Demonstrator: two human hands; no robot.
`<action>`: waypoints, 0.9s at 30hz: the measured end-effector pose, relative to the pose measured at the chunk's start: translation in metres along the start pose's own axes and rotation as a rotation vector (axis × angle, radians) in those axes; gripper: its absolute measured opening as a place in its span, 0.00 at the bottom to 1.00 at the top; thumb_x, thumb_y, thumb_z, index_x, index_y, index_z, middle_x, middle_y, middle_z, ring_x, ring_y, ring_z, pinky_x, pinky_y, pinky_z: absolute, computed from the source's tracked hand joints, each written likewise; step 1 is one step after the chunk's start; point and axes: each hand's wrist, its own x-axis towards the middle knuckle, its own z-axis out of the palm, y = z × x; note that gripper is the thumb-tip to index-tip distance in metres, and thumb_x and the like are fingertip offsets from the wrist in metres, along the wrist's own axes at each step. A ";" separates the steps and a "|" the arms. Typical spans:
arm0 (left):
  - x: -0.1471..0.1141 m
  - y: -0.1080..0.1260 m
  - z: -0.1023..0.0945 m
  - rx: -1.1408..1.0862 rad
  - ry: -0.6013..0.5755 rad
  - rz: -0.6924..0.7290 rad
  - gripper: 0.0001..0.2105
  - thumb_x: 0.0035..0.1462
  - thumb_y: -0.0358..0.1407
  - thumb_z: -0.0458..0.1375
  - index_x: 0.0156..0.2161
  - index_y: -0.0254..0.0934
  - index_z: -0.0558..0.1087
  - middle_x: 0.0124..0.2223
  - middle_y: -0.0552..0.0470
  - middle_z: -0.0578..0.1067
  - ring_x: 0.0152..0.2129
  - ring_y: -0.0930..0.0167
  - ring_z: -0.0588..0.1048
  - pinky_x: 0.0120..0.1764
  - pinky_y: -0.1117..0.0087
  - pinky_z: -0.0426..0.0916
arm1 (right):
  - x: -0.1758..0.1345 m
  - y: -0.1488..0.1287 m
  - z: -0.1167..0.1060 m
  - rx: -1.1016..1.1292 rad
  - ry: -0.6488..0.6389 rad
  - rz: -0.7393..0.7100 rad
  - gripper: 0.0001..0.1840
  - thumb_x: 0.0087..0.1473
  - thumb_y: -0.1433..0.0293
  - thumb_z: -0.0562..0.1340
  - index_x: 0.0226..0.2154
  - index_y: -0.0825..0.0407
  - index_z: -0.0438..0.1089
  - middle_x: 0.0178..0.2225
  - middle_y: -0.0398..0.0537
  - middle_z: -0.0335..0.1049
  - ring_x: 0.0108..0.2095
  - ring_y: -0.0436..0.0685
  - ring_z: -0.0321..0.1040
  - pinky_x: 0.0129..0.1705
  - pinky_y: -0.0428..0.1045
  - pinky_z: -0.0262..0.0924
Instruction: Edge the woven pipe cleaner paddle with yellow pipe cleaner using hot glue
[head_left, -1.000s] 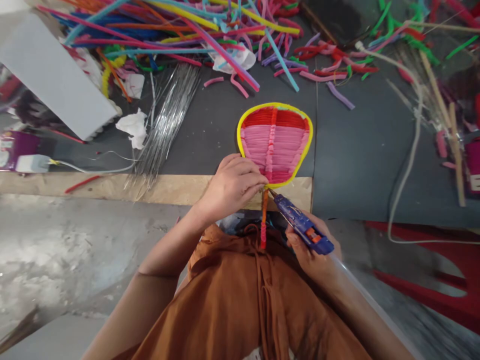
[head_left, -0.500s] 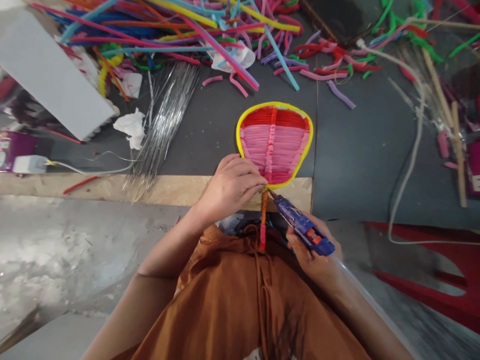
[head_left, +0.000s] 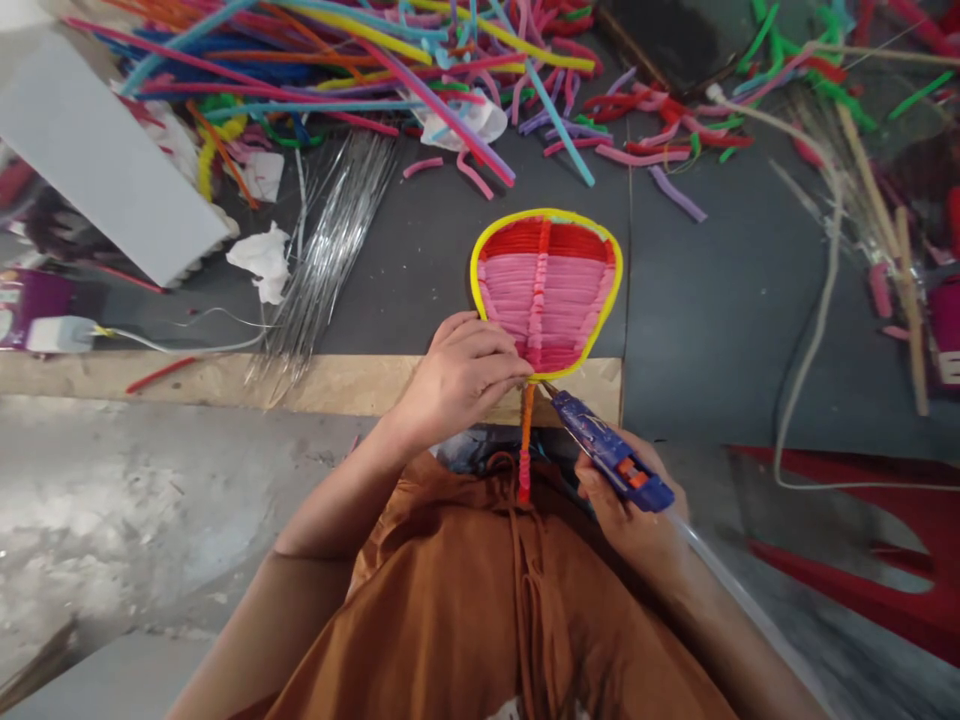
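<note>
A fan-shaped piece of pipe cleaners (head_left: 570, 300), pink and red inside a yellow rim, lies at the table's front edge. Its orange and pink handle (head_left: 527, 430) sticks out toward my body. My left hand (head_left: 469, 375) is closed on the lower left of the rim, fingertips pinching where rim and handle meet. In my right hand (head_left: 626, 490) is a blue glue gun (head_left: 611, 450), its nozzle close to the bottom of the rim just right of the handle. Whether the nozzle touches the rim I cannot tell.
Loose coloured pipe cleaners (head_left: 337, 60) pile up along the back. Thin silvery wires (head_left: 330, 250), crumpled white tissue (head_left: 261, 260) and a white box (head_left: 112, 160) lie at left. A white cable (head_left: 817, 330) runs down the right side, near a red chair (head_left: 900, 560).
The glue gun's nozzle has drawn slightly away from the handle, to the right. My left hand keeps its hold on the fan-shaped piece. The whole view has shifted a little.
</note>
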 end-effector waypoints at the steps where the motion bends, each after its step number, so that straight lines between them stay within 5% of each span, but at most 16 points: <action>1: 0.000 0.000 0.000 -0.003 0.001 0.001 0.07 0.60 0.33 0.56 0.39 0.41 0.76 0.39 0.51 0.77 0.41 0.70 0.74 0.53 0.61 0.61 | 0.000 0.001 0.001 0.006 -0.004 -0.002 0.17 0.54 0.60 0.62 0.44 0.50 0.67 0.25 0.43 0.74 0.21 0.52 0.70 0.27 0.48 0.69; 27: 0.002 0.002 0.000 -0.010 0.004 -0.038 0.07 0.60 0.35 0.57 0.37 0.42 0.78 0.37 0.52 0.78 0.40 0.70 0.74 0.52 0.60 0.63 | -0.004 0.012 0.002 0.003 0.030 0.006 0.20 0.54 0.59 0.62 0.47 0.50 0.66 0.31 0.46 0.76 0.22 0.52 0.71 0.27 0.48 0.69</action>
